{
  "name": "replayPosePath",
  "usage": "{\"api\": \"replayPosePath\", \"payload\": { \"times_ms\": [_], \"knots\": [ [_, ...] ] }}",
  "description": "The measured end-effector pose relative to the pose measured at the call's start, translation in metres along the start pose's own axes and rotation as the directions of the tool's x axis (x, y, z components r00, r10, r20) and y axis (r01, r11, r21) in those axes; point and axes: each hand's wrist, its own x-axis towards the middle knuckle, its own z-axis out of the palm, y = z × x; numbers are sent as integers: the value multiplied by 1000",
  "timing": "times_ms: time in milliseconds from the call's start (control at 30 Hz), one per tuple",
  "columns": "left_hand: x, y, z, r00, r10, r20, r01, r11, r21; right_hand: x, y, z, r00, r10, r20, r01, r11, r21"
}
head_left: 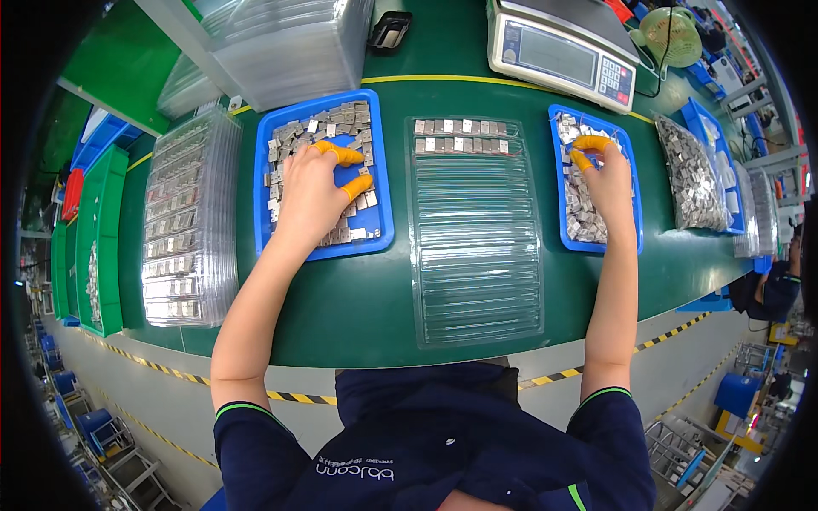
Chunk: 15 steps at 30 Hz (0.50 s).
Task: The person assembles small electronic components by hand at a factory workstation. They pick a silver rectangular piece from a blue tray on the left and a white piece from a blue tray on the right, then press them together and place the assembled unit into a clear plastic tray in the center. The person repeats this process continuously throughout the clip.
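Observation:
My left hand is over a blue tray of small flat silver metal parts. Its thumb and forefinger, in yellow finger cots, are spread apart with nothing seen between them. To the right, my right hand reaches into a narrower blue tray of similar small metal pieces. There the yellow-covered thumb and forefinger curl together at the tips; whatever they pinch is too small to make out. Between the trays lies a clear ribbed plastic blister tray, its two far rows filled with metal parts.
A stack of filled clear trays stands at left, beside a green bin. Behind are stacked clear trays, a small black tray and a digital scale. A bag of metal parts lies at right.

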Motion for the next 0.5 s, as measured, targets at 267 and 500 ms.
{"api": "replayPosePath", "payload": {
  "times_ms": [267, 500],
  "knots": [
    [-7, 0, 4, 997, 33, -77, -38, 997, -70, 1, 10, 13, 994, 101, -52, -67, 890, 452],
    [-6, 7, 11, 994, -67, -88, 43, 966, -254, 1, 17, 26, 984, 110, -138, -58, 940, 337]
  ]
}}
